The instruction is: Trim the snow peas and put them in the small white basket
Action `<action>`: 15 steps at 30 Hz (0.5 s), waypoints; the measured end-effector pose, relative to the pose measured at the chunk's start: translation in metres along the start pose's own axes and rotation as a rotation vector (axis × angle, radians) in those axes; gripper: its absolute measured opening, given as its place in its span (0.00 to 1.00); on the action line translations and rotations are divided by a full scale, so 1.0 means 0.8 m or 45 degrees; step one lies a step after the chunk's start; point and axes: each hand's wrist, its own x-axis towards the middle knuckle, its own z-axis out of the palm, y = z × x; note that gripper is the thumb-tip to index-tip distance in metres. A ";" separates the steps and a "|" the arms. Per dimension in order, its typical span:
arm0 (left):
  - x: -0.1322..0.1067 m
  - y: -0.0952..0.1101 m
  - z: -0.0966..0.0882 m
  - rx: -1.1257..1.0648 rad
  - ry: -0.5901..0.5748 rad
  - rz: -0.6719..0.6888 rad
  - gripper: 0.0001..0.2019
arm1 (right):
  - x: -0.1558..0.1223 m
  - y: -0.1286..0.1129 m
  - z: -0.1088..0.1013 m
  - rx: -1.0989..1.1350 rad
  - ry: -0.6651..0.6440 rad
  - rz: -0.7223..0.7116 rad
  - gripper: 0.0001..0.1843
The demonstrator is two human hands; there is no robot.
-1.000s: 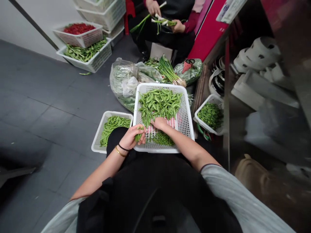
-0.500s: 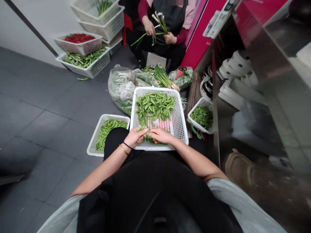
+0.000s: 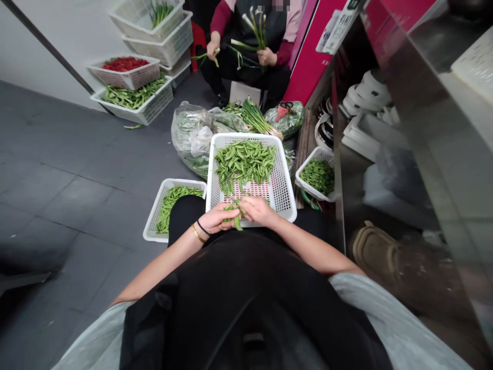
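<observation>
A big white basket (image 3: 287, 198) rests on my lap with a heap of green pea pods (image 3: 244, 160) at its far end. At the basket's near rim my left hand (image 3: 215, 220) and my right hand (image 3: 257, 209) meet, both closed on one green pod (image 3: 235, 219) held between them. A smaller white basket (image 3: 154, 220) with more green pods stands on the floor by my left knee. On the right, another small basket (image 3: 306, 172) holds green trimmings.
Across from me sits another person (image 3: 250, 46) holding scallions. Plastic bags of greens (image 3: 196, 136) and loose scallions lie on the floor between us. Stacked baskets with red chillies (image 3: 124, 63) and green beans stand at the far left. A steel counter (image 3: 416, 133) runs along the right.
My right hand came back from the heap to the near rim and met my left hand on a pod. The person opposite raised the scallions.
</observation>
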 end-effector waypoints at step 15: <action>0.001 0.013 0.016 0.077 0.471 0.258 0.18 | -0.012 0.005 -0.001 -0.509 0.023 -0.116 0.07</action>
